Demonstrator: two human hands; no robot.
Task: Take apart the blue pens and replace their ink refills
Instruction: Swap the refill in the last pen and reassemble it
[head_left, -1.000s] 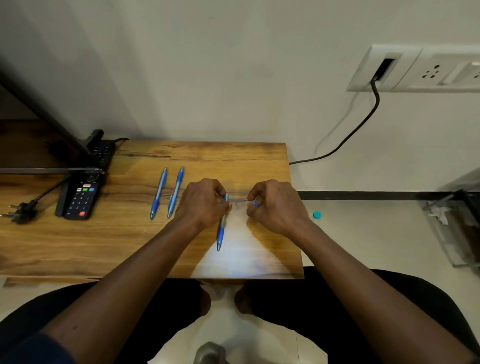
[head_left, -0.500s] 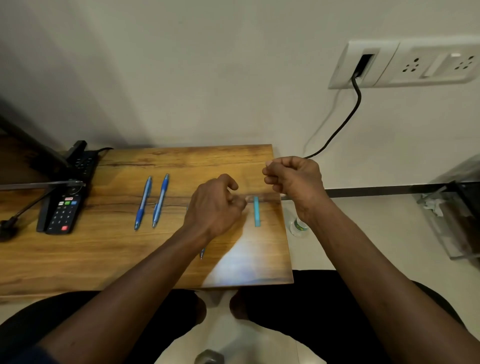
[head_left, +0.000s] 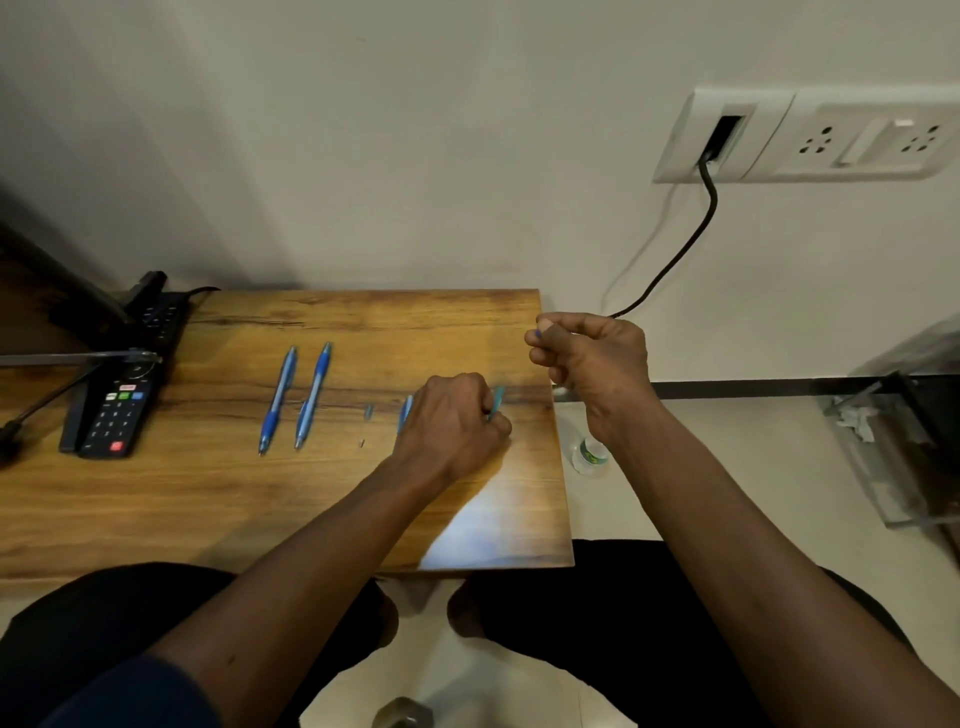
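Wooden desk (head_left: 208, 493): left hand (head_left: 452, 423) clamps teal barrel (head_left: 498, 397), right hand (head_left: 597, 361) pinches blue piece (head_left: 538, 335).

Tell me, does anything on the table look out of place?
Two tiny loose parts lie on the table between the whole pens and the left hand; they are small and easy to lose. Nothing looks spilled.

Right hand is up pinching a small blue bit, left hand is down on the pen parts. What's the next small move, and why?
Probably lower the right hand and set the small blue piece on the table beside the loose bits. It is pinched in the air near the table's right edge, where it could drop to the floor. The left hand grips the teal pen part alone.
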